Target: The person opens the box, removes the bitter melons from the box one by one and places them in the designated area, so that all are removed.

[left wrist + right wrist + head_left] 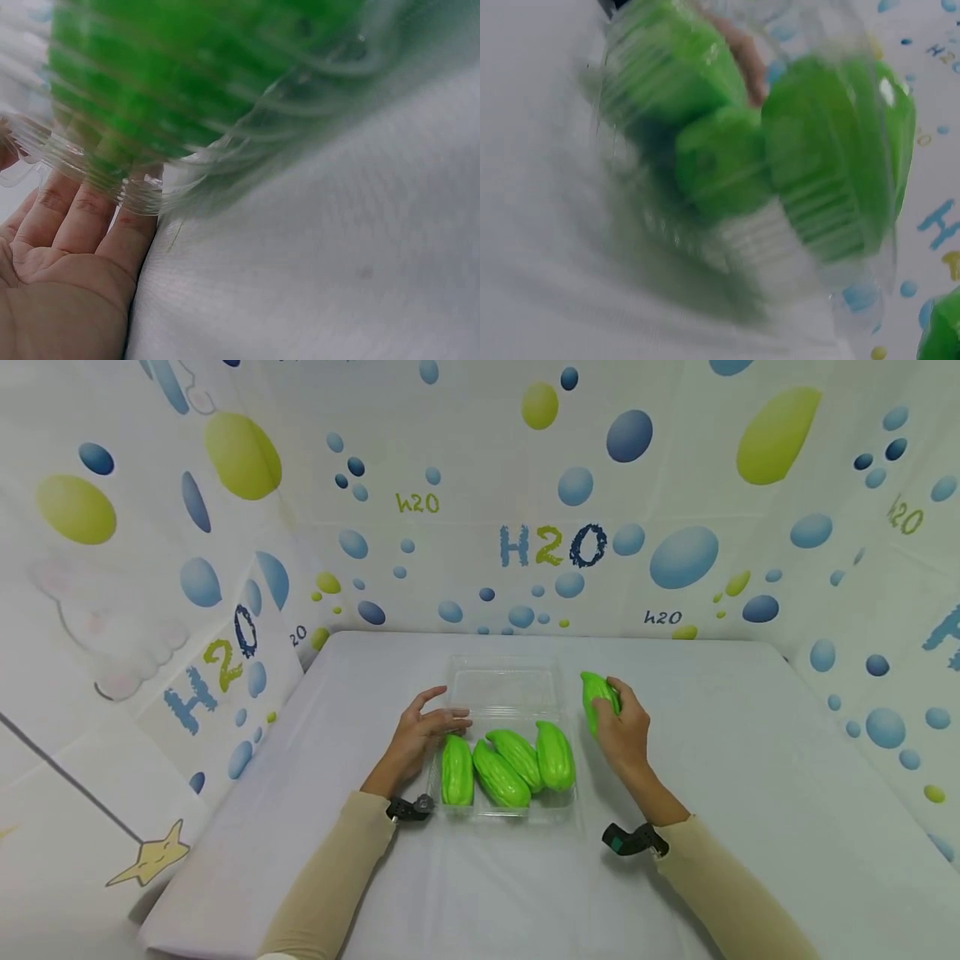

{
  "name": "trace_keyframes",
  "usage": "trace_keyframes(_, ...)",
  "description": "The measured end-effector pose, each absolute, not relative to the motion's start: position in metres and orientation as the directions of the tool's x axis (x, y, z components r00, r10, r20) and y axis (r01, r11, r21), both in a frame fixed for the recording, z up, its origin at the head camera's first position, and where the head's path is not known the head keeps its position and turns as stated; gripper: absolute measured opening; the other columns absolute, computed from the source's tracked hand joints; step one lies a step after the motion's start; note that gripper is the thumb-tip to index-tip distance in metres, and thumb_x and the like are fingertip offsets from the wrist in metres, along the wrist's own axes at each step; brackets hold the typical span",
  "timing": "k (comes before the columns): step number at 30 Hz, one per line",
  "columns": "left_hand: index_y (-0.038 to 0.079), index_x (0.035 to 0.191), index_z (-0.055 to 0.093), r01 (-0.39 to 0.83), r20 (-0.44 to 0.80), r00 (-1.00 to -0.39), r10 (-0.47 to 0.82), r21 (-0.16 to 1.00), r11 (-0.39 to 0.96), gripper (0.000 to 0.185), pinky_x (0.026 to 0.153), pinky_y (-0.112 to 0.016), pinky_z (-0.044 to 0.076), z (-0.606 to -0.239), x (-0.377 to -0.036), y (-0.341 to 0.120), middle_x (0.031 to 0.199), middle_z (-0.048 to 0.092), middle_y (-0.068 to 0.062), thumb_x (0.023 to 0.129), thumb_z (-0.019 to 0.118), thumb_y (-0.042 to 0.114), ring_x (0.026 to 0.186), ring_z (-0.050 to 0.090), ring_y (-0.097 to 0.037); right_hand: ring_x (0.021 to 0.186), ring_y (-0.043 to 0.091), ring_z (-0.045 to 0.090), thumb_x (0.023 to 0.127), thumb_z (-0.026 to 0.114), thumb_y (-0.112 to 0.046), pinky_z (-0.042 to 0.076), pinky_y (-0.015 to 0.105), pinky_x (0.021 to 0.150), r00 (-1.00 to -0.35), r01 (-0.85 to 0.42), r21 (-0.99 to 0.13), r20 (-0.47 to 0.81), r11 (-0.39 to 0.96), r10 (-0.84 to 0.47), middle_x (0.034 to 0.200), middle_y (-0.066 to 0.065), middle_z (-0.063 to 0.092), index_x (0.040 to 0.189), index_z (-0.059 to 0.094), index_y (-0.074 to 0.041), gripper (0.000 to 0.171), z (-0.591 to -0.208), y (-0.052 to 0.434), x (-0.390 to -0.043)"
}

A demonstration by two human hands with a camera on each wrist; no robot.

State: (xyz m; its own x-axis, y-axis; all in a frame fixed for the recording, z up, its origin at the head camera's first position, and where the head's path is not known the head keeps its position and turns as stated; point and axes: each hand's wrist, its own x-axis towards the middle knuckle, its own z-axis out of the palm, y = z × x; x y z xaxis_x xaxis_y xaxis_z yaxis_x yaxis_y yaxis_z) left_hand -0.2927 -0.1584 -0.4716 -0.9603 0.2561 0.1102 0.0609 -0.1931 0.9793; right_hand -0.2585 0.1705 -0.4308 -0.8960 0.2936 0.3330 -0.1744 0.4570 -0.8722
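Observation:
A bitter melon (597, 700), bright green and ridged, is gripped in my right hand (624, 727), raised just right of a clear plastic box (498, 812). Its end also shows at the lower right corner of the right wrist view as a green shape (941, 330). Several similar melons (501, 772) lie side by side inside the box. My left hand (418, 732) rests at the box's left side, its fingers extended toward the back corner. In the left wrist view, straight fingers (86, 214) lie against the ribbed clear wall (202, 169), with green melon behind it.
The box's clear lid (504, 681) is folded back behind it, lying toward the rear. Box and lid stand on a white-covered table (690, 693). A white backdrop (480, 568) with blue and green dots rises behind the table and along its sides.

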Motion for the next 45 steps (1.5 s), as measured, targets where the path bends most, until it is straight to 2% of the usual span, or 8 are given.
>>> trace_keyframes(8, 0.015, 0.144, 0.027, 0.053, 0.100, -0.962, 0.253, 0.981, -0.186, 0.059, 0.093, -0.041, 0.049, -0.474, -0.292, -0.161, 0.119, 0.062, -0.018, 0.094, 0.058, 0.014, 0.104, 0.064, -0.032, 0.089, 0.025, 0.049, 0.094, 0.051, -0.028, 0.041, 0.035, 0.073, -0.925, -0.146, -0.876, 0.285, 0.460, 0.250, 0.121, 0.015, 0.057, 0.137, 0.047, -0.008, 0.047, -0.456, 0.175, -0.269)
trace_keyframes(16, 0.008, 0.146, 0.021, 0.044, 0.111, -0.961, 0.254, 0.965, -0.259, 0.063, 0.090, -0.043, 0.050, -0.472, -0.293, -0.162, 0.117, 0.062, -0.021, 0.094, 0.056, 0.009, 0.103, 0.063, -0.034, 0.087, 0.026, 0.050, 0.093, 0.052, -0.027, 0.042, 0.036, 0.073, -0.932, -0.157, -0.857, 0.293, 0.490, 0.214, 0.115, 0.016, 0.058, 0.137, 0.045, -0.005, 0.050, -0.469, 0.170, -0.274)
trace_keyframes(21, 0.008, 0.146, 0.022, 0.041, 0.108, -0.964, 0.245, 0.963, -0.265, 0.062, 0.088, -0.042, 0.051, -0.472, -0.294, -0.164, 0.115, 0.063, -0.021, 0.094, 0.055, 0.007, 0.101, 0.064, -0.033, 0.085, 0.025, 0.051, 0.091, 0.053, -0.028, 0.042, 0.034, 0.071, -0.932, -0.142, -0.852, 0.286, 0.505, 0.221, 0.113, 0.016, 0.059, 0.136, 0.046, -0.005, 0.051, -0.472, 0.169, -0.276)
trace_keyframes(30, 0.013, 0.145, 0.026, 0.019, 0.081, -0.964, 0.253, 0.971, -0.237, 0.060, 0.091, -0.042, 0.050, -0.470, -0.294, -0.162, 0.119, 0.061, -0.021, 0.093, 0.058, 0.010, 0.104, 0.063, -0.034, 0.102, 0.031, 0.054, 0.089, 0.058, -0.026, 0.045, 0.045, 0.086, -0.934, -0.104, -0.838, 0.267, 0.535, 0.236, 0.121, 0.021, 0.058, 0.129, 0.050, 0.003, 0.051, -0.477, 0.172, -0.274)
trace_keyframes(45, 0.004, 0.147, 0.016, 0.009, 0.079, -0.950, 0.301, 0.974, -0.228, 0.063, 0.094, -0.047, 0.047, -0.452, -0.283, -0.158, 0.121, 0.059, -0.024, 0.096, 0.052, 0.005, 0.109, 0.059, -0.040, 0.109, 0.032, 0.055, 0.090, 0.059, -0.026, 0.048, 0.045, 0.089, -0.932, -0.106, -0.867, 0.257, 0.487, 0.255, 0.127, 0.022, 0.054, 0.134, 0.045, 0.001, 0.054, -0.475, 0.172, -0.269)
